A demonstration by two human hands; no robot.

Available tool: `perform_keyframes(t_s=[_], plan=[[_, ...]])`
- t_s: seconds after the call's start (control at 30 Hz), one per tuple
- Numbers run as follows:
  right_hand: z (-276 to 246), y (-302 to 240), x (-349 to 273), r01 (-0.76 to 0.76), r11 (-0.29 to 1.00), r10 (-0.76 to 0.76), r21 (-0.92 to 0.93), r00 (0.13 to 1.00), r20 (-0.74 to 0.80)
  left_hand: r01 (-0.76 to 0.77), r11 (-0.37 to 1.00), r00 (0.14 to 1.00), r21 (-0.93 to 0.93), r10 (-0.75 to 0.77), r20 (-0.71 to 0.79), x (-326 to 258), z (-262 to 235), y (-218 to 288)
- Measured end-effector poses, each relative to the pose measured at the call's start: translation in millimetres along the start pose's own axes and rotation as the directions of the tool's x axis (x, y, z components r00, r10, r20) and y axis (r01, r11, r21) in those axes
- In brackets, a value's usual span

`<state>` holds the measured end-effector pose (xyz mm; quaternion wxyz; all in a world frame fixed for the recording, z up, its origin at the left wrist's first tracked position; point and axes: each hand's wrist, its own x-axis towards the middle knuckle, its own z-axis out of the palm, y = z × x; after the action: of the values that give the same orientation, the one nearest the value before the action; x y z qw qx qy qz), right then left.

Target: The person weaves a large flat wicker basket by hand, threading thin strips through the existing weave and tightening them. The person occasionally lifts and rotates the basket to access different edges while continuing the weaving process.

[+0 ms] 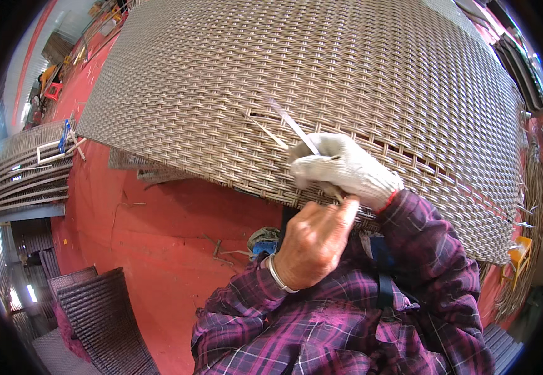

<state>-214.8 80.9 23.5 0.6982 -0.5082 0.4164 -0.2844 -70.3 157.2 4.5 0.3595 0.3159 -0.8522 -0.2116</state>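
Your right hand (340, 165), in a white knit glove at the frame's centre, grips a pale flat weaving strip (293, 125) poking from the large tan woven wicker panel (296, 69) filling the upper frame. Your bare left hand (312, 240), just below, pinches the panel's lower edge.

- You are in a wicker furniture workshop.
- A big woven panel (321, 75) fills the view in front of you, with loose strips sticking out of its weave.
- Finished panels (24, 172) are stacked at your left.
- Dark woven chairs (99, 312) stand on the red floor (159, 250).
- Bundles of strips (531, 206) hang at your right.
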Motion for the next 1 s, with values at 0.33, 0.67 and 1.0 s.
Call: perform_keyframes(t_s=[0.33,0.67,1.0], plan=[[-86,6,-158,-0.402,0.907,0.243,-0.128,0.745,-0.621,-0.058,0.982,0.997,0.18,0.065,-0.035,52,39,-19],[-254,118,-430,-0.424,0.899,0.066,-0.108,0.375,-0.924,-0.155,0.988,0.93,-0.021,0.153,0.335,101,51,-9],[-251,112,-379,-0.25,0.956,-0.03,-0.153,0.435,-0.9,0.183,0.952,0.981,-0.246,-0.16,0.111,93,-148,-66]])
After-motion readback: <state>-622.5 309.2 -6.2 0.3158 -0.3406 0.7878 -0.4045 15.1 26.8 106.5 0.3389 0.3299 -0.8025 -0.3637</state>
